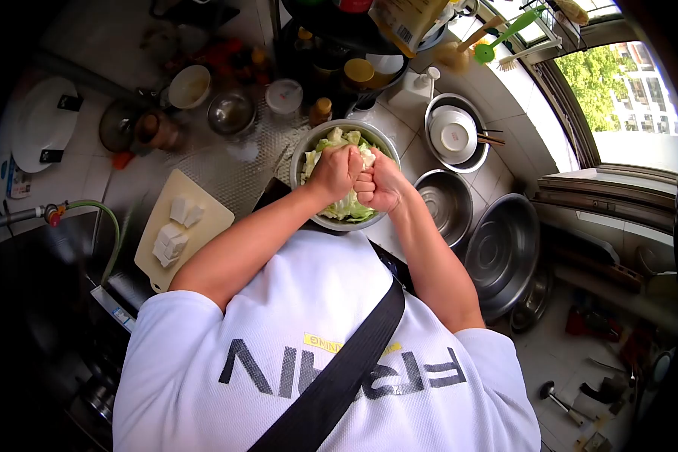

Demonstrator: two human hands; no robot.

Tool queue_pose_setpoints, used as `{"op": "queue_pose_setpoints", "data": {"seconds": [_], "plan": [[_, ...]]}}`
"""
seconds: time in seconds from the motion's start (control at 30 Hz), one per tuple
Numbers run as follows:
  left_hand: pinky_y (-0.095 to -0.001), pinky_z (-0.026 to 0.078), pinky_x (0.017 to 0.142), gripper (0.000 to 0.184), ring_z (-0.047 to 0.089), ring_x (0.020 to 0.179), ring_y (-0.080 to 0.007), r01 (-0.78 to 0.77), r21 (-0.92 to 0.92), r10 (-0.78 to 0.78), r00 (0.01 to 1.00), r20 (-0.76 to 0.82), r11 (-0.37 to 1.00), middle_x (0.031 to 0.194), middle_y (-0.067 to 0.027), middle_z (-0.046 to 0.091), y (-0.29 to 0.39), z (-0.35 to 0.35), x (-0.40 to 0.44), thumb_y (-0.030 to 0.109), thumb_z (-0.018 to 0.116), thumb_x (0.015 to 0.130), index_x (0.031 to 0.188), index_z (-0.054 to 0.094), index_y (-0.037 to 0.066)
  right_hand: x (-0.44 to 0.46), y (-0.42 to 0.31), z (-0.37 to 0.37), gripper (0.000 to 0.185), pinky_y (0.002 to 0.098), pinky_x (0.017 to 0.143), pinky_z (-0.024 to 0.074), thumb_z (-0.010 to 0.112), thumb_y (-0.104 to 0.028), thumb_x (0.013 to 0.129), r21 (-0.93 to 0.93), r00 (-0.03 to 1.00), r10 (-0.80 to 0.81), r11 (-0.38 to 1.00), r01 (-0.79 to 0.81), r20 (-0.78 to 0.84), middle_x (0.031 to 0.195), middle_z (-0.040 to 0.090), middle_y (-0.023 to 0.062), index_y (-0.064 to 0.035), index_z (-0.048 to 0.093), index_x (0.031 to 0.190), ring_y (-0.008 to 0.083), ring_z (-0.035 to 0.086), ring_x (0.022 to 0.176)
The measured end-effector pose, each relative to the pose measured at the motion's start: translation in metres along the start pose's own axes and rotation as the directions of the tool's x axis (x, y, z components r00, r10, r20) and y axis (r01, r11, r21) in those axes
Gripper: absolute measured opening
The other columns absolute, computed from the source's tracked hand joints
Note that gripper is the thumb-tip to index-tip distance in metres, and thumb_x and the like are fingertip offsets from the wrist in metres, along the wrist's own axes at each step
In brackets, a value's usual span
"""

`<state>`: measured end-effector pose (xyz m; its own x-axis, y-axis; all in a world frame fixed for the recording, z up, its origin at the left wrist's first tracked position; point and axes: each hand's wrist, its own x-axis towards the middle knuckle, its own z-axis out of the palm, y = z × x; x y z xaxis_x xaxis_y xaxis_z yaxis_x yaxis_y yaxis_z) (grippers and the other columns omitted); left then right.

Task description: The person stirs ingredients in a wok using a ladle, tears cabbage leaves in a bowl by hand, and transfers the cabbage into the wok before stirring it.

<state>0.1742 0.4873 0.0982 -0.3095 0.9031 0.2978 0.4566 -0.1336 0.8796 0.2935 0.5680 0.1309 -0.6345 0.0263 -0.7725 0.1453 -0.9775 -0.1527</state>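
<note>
Both my hands are together over a metal bowl (299,154) filled with pale green cabbage pieces (348,209). My left hand (335,174) is closed in a fist, its fingers curled round a piece of cabbage. Beside it, touching, my right hand (381,181) is also closed, and a pale leaf piece (367,157) shows between the two. The parts inside the fists are hidden. To the left, a cream cutting board (205,197) carries white blocks (170,245) that look like tofu.
Metal basins (503,252) stand on the right, with white bowls (453,136) in one behind. A small jar (321,111) and a metal bowl (231,113) sit behind the cabbage bowl. A green hose (115,226) hangs at the left.
</note>
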Motion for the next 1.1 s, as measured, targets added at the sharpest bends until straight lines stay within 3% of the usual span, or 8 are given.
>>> {"op": "queue_pose_setpoints", "data": {"seconds": [0.13, 0.23, 0.27, 0.37, 0.5, 0.6, 0.83, 1.1], "plan": [[-0.0474, 0.047, 0.060, 0.035, 0.061, 0.067, -0.0435, -0.024, 0.001, 0.024, 1.000, 0.004, 1.000, 0.070, -0.0265, 0.059, -0.016, 0.005, 0.005, 0.018, 0.044, 0.100, 0.077, 0.056, -0.005, 0.005, -0.006, -0.002, 0.048, 0.0263, 0.040, 0.0161, 0.027, -0.044, 0.103, -0.029, 0.995, -0.089, 0.996, 0.088, -0.054, 0.054, 0.027, -0.0050, -0.0185, 0.030, 0.064, 0.0093, 0.021, 0.043], [-0.0375, 0.045, 0.056, 0.037, 0.057, 0.058, -0.0223, 0.229, -0.275, -0.233, 0.972, 0.018, 0.934, 0.068, -0.0083, 0.059, -0.027, 0.011, 0.009, 0.027, 0.043, 0.105, 0.084, 0.058, 0.001, 0.001, -0.011, -0.008, 0.051, 0.0263, 0.044, 0.0220, 0.033, -0.051, 0.103, -0.138, 0.986, -0.167, 0.976, 0.168, 0.017, 0.058, 0.029, -0.0038, -0.0165, 0.034, 0.066, 0.0099, 0.025, 0.048], [-0.0269, 0.043, 0.055, 0.035, 0.055, 0.064, -0.0097, 0.506, -0.678, -0.460, 0.846, 0.270, 0.534, 0.077, -0.0001, 0.058, -0.031, 0.012, 0.009, 0.034, 0.044, 0.106, 0.094, 0.060, 0.005, -0.001, -0.010, -0.013, 0.051, 0.0262, 0.045, 0.0236, 0.034, -0.052, 0.103, -0.154, 0.978, -0.198, 0.966, 0.205, 0.064, 0.060, 0.029, -0.0034, -0.0162, 0.034, 0.066, 0.0102, 0.026, 0.049], [-0.0214, 0.042, 0.057, 0.031, 0.054, 0.068, -0.0076, 0.662, -0.663, -0.480, 0.734, 0.480, 0.349, 0.083, -0.0005, 0.059, -0.037, -0.011, 0.016, 0.034, 0.046, 0.106, 0.102, 0.060, 0.007, -0.011, -0.004, -0.016, 0.044, 0.0247, 0.050, 0.0292, 0.044, -0.047, 0.102, -0.285, 0.941, -0.338, 0.903, 0.321, -0.011, 0.067, 0.037, -0.0024, -0.0115, 0.043, 0.077, 0.0101, 0.034, 0.055], [-0.0214, 0.043, 0.057, 0.028, 0.055, 0.070, -0.0074, 0.632, -0.350, -0.578, 0.774, 0.257, 0.691, 0.085, -0.0016, 0.059, -0.049, -0.026, 0.016, 0.028, 0.053, 0.103, 0.109, 0.061, 0.002, -0.005, -0.001, -0.050, 0.026, 0.0253, 0.058, 0.0425, 0.065, -0.028, 0.096, -0.683, 0.784, -0.616, 0.605, 0.408, -0.077, 0.082, 0.052, -0.0001, -0.0047, 0.055, 0.101, 0.0095, 0.050, 0.067], [-0.0223, 0.044, 0.059, 0.025, 0.055, 0.070, -0.0075, 0.646, -0.366, -0.609, 0.760, 0.226, 0.670, 0.091, -0.0037, 0.064, -0.057, -0.034, 0.012, 0.022, 0.055, 0.101, 0.112, 0.063, 0.001, -0.004, 0.007, -0.064, 0.028, 0.0279, 0.064, 0.0489, 0.070, -0.018, 0.090, -0.940, 0.617, -0.785, 0.176, 0.294, 0.046, 0.089, 0.058, 0.0042, -0.0031, 0.056, 0.109, 0.0130, 0.060, 0.074], [-0.0235, 0.048, 0.068, 0.027, 0.061, 0.078, -0.0089, 0.639, -0.291, -0.596, 0.769, 0.232, 0.711, 0.096, -0.0038, 0.068, -0.054, -0.036, 0.008, 0.019, 0.064, 0.094, 0.114, 0.064, 0.001, 0.011, 0.010, -0.046, 0.022, 0.0448, 0.082, 0.0526, 0.067, -0.013, 0.083, -0.965, 0.421, -0.869, -0.235, 0.117, 0.262, 0.099, 0.068, 0.0188, -0.0031, 0.069, 0.103, 0.0349, 0.067, 0.089], [-0.0295, 0.054, 0.079, 0.028, 0.067, 0.088, -0.0156, 0.604, -0.259, -0.581, 0.797, 0.165, 0.754, 0.100, -0.0095, 0.070, -0.067, -0.039, -0.008, 0.010, 0.070, 0.087, 0.111, 0.065, -0.003, 0.111, -0.013, -0.034, 0.029, 0.0457, 0.082, 0.0540, 0.045, -0.020, 0.094, -0.924, 0.537, -0.834, -0.294, -0.244, 0.124, 0.102, 0.069, 0.0175, -0.0067, 0.071, 0.089, 0.0356, 0.067, 0.094]]}}
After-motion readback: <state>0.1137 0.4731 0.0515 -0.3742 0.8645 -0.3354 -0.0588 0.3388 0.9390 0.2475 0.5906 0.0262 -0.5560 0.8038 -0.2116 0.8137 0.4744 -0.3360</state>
